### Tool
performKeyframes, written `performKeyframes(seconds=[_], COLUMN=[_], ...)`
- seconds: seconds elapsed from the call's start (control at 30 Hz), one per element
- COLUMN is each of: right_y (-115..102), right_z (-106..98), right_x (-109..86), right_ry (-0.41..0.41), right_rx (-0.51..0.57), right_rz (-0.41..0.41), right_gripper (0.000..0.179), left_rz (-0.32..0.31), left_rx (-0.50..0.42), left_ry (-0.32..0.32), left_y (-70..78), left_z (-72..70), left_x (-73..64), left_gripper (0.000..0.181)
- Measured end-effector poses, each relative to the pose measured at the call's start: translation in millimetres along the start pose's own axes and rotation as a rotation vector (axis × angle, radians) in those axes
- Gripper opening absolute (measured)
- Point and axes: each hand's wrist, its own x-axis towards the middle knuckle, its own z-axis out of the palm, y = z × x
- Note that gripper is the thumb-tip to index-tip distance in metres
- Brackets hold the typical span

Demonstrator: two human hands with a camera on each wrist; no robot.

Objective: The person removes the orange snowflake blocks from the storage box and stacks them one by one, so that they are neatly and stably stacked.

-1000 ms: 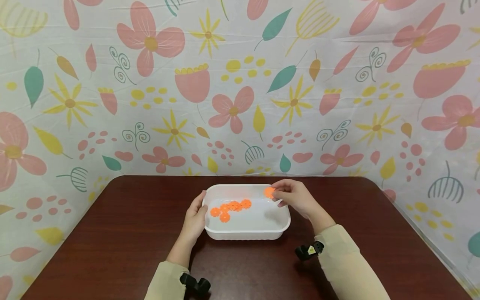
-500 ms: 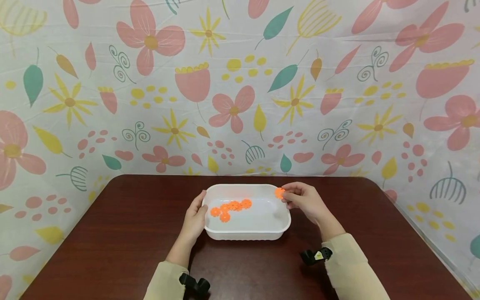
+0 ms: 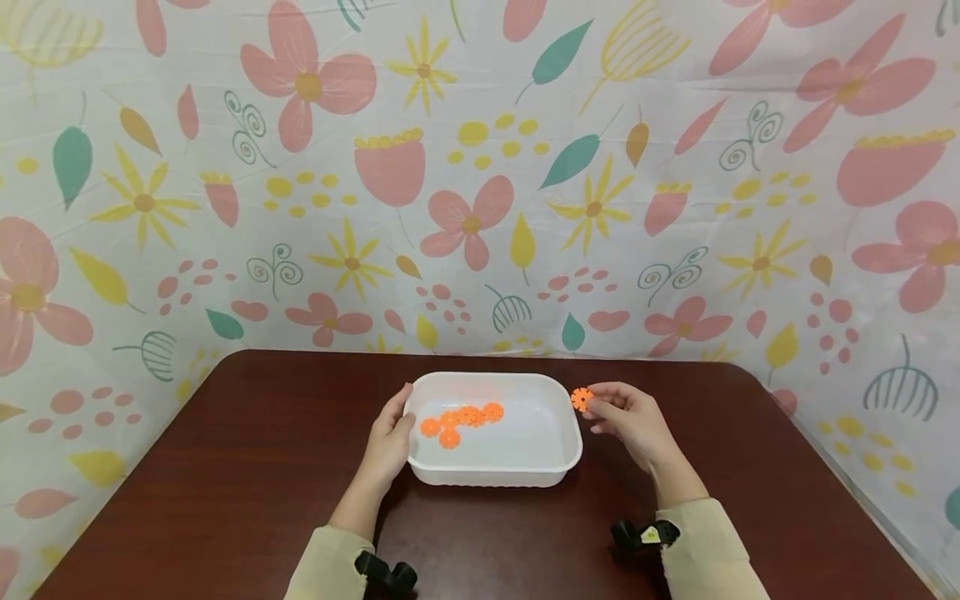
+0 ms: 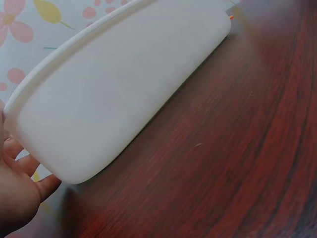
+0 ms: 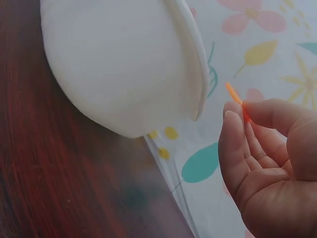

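Note:
A white plastic tray (image 3: 495, 477) with rounded corners stands on the table. Several orange notched discs (image 3: 448, 437), shaped like snowflake building pieces, lie in its left half, some overlapping. My left hand (image 3: 388, 431) holds the tray's left end, thumb at the rim; in the left wrist view its fingers (image 4: 28, 163) touch the outer wall. Just off the tray's right end, my right hand (image 3: 633, 421) pinches one orange notched disc (image 3: 582, 400) between thumb and fingers. Edge-on, that disc (image 5: 234, 93) shows as a thin orange strip in the right wrist view.
The dark brown wooden table (image 3: 247, 467) extends around the tray on all sides. Right behind its far edge hangs a floral-patterned cloth (image 3: 480, 208). A black wrist camera (image 3: 645, 534) sits on the right sleeve, another black camera (image 3: 385, 573) on the left.
My right hand has moved right and slightly nearer with the pinched disc, from over the tray's far right corner to outside its right end. The left hand has stayed at the tray.

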Motion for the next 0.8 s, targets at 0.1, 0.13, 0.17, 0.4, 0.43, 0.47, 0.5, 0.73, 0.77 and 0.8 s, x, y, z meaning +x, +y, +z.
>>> performKeyframes(seconds=[0.1, 0.13, 0.17, 0.4, 0.43, 0.47, 0.5, 0.73, 0.77, 0.8], right_y=[1, 1, 2, 8, 9, 10, 11, 17, 19, 20], right_z=[-2, -3, -4, -14, -16, -18, -21, -35, -37, -39], right_x=[-1.7, -2.2, -2.6, -5.6, -5.9, -5.9, -5.7, -2.5, -2.7, -3.2], right_ry=[0.015, 0.021, 0.022, 0.072, 0.081, 0.091, 0.096, 0.1, 0.099, 0.097], right_rx=[0.012, 0.019, 0.023, 0.044, 0.046, 0.046, 0.046, 0.085, 0.094, 0.1], right_rz=[-0.007, -0.009, -0.013, 0.015, 0.025, 0.035, 0.041, 0.057, 0.059, 0.063], right_gripper=[0.039, 0.038, 0.038, 0.036, 0.036, 0.036, 0.036, 0.031, 0.031, 0.03], left_rz=[0.004, 0.009, 0.01, 0.008, 0.005, 0.003, 0.001, 0.006, 0.006, 0.0], left_rx=[0.001, 0.004, 0.008, 0.028, 0.029, 0.029, 0.028, 0.014, 0.014, 0.016], left_ry=[-0.007, -0.008, -0.009, -0.02, -0.022, -0.024, -0.025, -0.015, -0.017, -0.02], left_y=[0.0, 0.0, 0.3, 1.7, 1.7, 1.7, 1.5, 3.5, 3.7, 3.8], left_z=[0.0, -0.2, -0.3, -1.1, -0.9, -0.7, -0.7, -0.3, -0.3, -0.2], left_x=[-1.1, -1.5, -1.7, -0.3, -0.1, 0.1, 0.4, 0.0, -0.4, -0.9], left_gripper=[0.048, 0.048, 0.048, 0.049, 0.049, 0.049, 0.049, 0.049, 0.049, 0.049])
